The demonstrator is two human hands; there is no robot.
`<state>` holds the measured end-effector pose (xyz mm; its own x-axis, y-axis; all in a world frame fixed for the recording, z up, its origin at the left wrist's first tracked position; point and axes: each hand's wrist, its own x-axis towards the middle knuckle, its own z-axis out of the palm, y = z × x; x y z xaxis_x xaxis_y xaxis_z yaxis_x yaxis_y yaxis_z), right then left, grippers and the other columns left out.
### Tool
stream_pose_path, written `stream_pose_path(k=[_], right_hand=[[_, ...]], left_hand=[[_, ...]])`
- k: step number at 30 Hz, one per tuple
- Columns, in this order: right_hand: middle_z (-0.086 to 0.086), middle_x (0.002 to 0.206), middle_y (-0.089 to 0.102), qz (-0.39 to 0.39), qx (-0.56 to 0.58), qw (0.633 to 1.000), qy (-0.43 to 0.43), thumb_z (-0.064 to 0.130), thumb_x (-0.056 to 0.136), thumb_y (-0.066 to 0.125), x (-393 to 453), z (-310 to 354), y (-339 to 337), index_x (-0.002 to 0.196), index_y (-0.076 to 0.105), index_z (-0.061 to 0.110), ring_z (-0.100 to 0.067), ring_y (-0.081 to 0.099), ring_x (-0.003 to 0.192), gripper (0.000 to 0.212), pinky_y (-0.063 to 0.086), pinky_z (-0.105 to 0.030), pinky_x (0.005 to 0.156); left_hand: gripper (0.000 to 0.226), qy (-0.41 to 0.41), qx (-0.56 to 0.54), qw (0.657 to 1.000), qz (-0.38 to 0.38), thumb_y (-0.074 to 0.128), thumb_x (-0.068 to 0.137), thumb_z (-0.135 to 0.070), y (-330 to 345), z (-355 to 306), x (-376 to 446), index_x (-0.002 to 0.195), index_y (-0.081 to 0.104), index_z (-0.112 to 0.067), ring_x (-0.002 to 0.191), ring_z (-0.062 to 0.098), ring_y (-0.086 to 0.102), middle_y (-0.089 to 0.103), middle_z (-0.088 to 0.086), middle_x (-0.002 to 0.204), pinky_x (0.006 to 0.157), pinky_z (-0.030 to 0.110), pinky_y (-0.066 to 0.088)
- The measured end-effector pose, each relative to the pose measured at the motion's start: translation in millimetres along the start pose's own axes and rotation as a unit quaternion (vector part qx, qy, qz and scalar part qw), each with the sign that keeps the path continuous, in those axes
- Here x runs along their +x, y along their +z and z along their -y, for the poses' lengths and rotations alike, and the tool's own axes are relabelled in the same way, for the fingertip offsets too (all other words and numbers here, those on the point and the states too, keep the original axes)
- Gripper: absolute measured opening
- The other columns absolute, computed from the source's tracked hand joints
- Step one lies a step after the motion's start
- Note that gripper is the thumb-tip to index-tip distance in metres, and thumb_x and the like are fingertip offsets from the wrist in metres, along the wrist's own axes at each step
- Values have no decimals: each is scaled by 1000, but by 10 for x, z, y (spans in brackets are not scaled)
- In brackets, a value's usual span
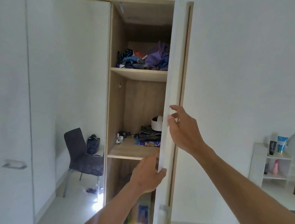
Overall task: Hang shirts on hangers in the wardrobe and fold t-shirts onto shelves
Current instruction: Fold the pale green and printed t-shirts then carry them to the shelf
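Observation:
A wooden wardrobe stands in front of me with its white right door (pixel 172 60) swung open, edge-on to me. My left hand (pixel 146 174) grips the door's edge low down, thumb on the near face. My right hand (pixel 182 129) is higher up at the same edge, fingers loosely curled against it. Inside, the upper shelf (pixel 139 73) carries a loose heap of purple and blue clothes (pixel 147 60). The middle shelf (pixel 129 151) holds a few folded dark garments (pixel 150 137), a white helmet-like object (pixel 156 123) and small bottles. No hangers show.
A mirrored door (pixel 61 68) left of the opening reflects a dark chair and a bag. A shut white door with a handle (pixel 14 164) is at far left. A white shelf unit (pixel 277 166) with bottles and tubes stands at right. A bag lies atop the wardrobe.

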<state>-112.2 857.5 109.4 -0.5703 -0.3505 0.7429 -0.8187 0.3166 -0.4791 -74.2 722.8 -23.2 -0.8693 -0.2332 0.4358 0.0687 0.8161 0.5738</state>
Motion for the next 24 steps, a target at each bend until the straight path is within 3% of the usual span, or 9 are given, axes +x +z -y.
stream_pose_path(k=[2, 5, 9, 12, 16, 18, 20, 22, 24], right_hand=[[-3, 138, 57, 8, -25, 999, -32, 28, 105, 44, 119, 122, 256, 146, 40, 27, -19, 64, 109, 42, 53, -31, 89], [1, 156, 39, 28, -75, 996, -46, 33, 105, 43, 340, 261, 639, 152, 30, 31, -23, 51, 133, 50, 46, -44, 108], [7, 163, 26, 55, -105, 992, -37, 37, 105, 41, 591, 377, 1139, 155, 21, 36, -22, 37, 145, 55, 38, -41, 113], [7, 164, 22, 75, -118, 990, -34, 36, 105, 42, 733, 423, 1460, 156, 16, 37, -24, 36, 145, 57, 39, -41, 112], [8, 166, 14, 90, -144, 985, -38, 38, 106, 39, 948, 351, 1826, 156, 12, 41, -24, 32, 147, 58, 39, -43, 111], [8, 167, 11, 86, -163, 982, -44, 40, 105, 38, 1101, 262, 1954, 156, 11, 43, -24, 29, 148, 57, 40, -44, 110], [8, 167, 8, 80, -177, 980, -46, 39, 105, 37, 1289, 149, 2051, 156, 10, 42, -24, 24, 150, 58, 40, -46, 110], [7, 168, 3, 70, -179, 981, -30, 37, 105, 37, 1477, 38, 2113, 157, 10, 41, -23, 16, 152, 60, 38, -48, 111], [6, 168, -3, 51, -182, 982, -16, 37, 104, 37, 1688, -98, 2183, 158, 6, 39, -23, 6, 154, 62, 33, -50, 116]], left_hand=[[38, -14, 16, 1000, -1, 57, 88, -56, -246, 257, 17, 119, 44, -39, 91, 9, 64, 65, -15, 108, 85, 40, 58], [42, -24, 28, 999, -7, 63, 89, -52, -603, 585, 81, 121, 40, -37, 93, 10, 66, 64, -12, 112, 87, 37, 59], [63, 11, 69, 997, -43, 63, 95, -41, -947, 961, 233, 146, 26, -33, 115, 14, 63, 56, -10, 137, 100, 33, 53], [81, 37, 84, 990, -107, 59, 97, -35, -1056, 1215, 397, 157, 3, -32, 136, 18, 48, 31, -8, 160, 108, 37, 47], [106, 91, 191, 961, -180, 66, 92, -26, -1140, 1555, 624, 157, -16, -26, 150, 22, 26, 2, 2, 168, 111, 33, 40], [117, 101, 270, 938, -191, 74, 84, -27, -1215, 1632, 767, 157, -18, -28, 154, 29, 11, -12, 6, 167, 115, 46, 38], [122, 89, 350, 912, -194, 78, 80, -32, -1276, 1674, 926, 158, -16, -26, 153, 36, -13, -26, 9, 164, 120, 60, 21], [121, 69, 419, 885, -189, 76, 80, -32, -1342, 1717, 1124, 158, -16, -21, 147, 40, -29, -36, 12, 159, 120, 64, 4], [118, 74, 455, 861, -215, 75, 81, -40, -1399, 1779, 1359, 159, -10, -15, 147, 40, -30, -36, 13, 159, 119, 63, -4]])
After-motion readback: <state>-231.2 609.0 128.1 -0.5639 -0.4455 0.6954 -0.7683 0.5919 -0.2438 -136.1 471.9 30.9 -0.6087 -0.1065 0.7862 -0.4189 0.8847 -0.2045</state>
